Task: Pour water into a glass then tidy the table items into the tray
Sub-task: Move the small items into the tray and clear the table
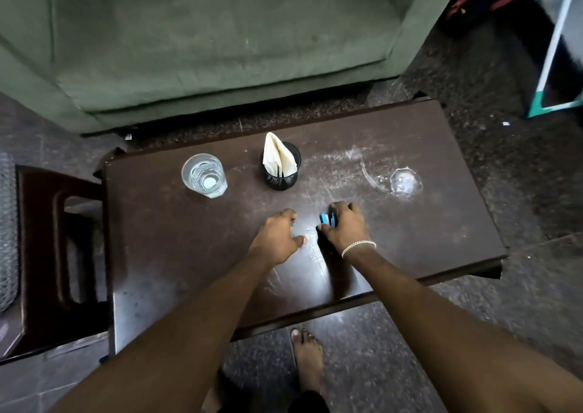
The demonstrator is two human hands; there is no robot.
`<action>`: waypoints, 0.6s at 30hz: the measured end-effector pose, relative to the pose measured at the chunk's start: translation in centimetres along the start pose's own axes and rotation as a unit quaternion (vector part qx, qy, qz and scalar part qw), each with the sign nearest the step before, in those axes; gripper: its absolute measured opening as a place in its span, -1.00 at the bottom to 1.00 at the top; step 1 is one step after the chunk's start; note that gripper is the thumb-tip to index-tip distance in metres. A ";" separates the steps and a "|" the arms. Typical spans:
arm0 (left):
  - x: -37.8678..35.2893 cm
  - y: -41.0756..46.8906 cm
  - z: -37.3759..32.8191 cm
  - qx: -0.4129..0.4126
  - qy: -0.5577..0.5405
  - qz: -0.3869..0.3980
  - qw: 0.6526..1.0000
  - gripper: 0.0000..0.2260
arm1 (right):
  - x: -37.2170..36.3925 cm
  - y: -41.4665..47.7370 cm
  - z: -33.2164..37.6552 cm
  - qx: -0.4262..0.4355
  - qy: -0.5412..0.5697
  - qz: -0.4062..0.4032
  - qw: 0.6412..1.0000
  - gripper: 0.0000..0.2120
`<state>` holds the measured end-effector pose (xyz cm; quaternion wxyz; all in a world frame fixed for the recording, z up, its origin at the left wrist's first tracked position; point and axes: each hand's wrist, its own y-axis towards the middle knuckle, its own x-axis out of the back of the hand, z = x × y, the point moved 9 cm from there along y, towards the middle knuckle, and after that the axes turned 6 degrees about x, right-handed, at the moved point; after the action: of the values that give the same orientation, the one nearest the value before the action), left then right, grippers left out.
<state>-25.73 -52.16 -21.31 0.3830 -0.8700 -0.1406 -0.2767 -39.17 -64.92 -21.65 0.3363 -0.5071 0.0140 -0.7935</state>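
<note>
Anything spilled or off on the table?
Yes: a wet patch with a smeared arc sits on the table at the far right, away from the glass. It looks like spilled water.

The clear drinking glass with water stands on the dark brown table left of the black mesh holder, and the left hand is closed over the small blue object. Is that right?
Not quite. The head view shows the right hand closed over the small blue object; the left hand rests open beside it. The clear drinking glass does stand on the dark brown table, left of the black mesh holder.
</note>
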 end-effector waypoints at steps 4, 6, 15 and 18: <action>0.5 0.3 1.0 0.002 0.016 -0.006 1.000 -0.47 | -1.0 0.2 1.0 0.008 -0.024 0.006 1.000 -0.67; 0.8 0.2 1.1 0.002 0.018 -0.005 1.000 -0.46 | -0.9 0.1 1.2 0.010 -0.030 0.003 0.999 -0.68; 4.6 -2.1 2.1 -0.022 0.040 -0.038 0.998 -0.49 | -0.8 -1.7 6.2 0.068 -0.002 0.013 0.998 -0.63; 7.9 -4.5 3.5 -0.027 0.053 -0.062 0.996 -0.48 | -0.8 -3.4 10.7 0.102 0.019 0.008 0.995 -0.62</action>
<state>-20.13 -46.33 -15.98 0.3483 -0.8539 -0.1659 -0.3493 -32.01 -58.46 -15.89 0.3923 -0.4546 -0.0568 -0.7976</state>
